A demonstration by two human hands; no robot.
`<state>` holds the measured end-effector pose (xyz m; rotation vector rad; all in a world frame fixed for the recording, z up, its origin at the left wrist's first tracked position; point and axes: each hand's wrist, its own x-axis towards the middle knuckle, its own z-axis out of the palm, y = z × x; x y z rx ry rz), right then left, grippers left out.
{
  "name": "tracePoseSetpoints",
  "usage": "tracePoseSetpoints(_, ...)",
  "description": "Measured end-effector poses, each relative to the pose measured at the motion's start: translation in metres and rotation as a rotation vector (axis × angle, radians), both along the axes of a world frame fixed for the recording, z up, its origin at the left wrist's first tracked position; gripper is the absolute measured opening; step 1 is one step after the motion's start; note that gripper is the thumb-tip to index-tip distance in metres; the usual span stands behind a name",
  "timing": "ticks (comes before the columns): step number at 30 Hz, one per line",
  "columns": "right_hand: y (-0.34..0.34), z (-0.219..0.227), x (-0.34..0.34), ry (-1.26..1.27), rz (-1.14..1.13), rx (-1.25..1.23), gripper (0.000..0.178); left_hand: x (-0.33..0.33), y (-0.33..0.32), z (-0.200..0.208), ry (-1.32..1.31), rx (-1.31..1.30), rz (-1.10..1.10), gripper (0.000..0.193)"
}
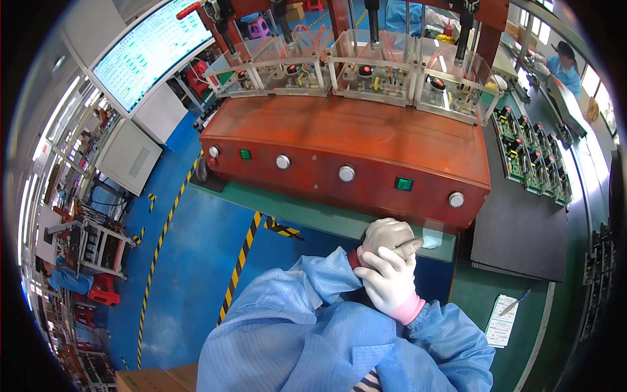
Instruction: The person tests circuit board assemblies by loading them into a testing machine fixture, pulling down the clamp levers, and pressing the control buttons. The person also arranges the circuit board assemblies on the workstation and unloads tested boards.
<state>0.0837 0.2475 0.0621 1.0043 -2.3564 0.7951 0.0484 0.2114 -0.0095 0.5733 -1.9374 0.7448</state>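
Observation:
My left hand (385,235), in a greyish-white glove with a dark red cuff, is at the green table's front edge, just below the red machine. Its fingers look curled in, and what they hold, if anything, is hidden. My right hand (394,287), in a white glove with a pink cuff, lies against it with bent fingers wrapped over the left hand. The red machine (346,140) stands right beyond both hands, its front bearing silver round buttons (346,173) and green switches (403,183). Clear covers (375,65) with wired fixtures under them line its top.
Several green circuit boards (534,153) stand in rows at the right, beyond a dark mat (519,238). A paper sheet (501,320) with a pen (516,302) lies on the green surface nearer me. At the left are a lit screen (153,52) and a wheeled cart (101,245). Another person (565,68) sits far right.

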Motion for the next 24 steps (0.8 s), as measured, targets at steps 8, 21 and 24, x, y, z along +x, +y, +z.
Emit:
tracePoseSetpoints(8,0.003,-0.007,-0.001,0.023,0.032,0.031,0.028,-0.009,-0.007,-0.035,-0.022,-0.118,0.056,0.017)
tracePoseSetpoints(21,0.001,0.005,0.001,0.041,0.074,-0.041,0.03,-0.045,-0.064,0.031,-0.218,0.17,-0.83,0.007)
tracePoseSetpoints(24,-0.002,0.012,0.002,0.075,0.164,-0.075,0.033,-0.048,-0.101,0.115,-0.299,0.568,-1.776,0.007)
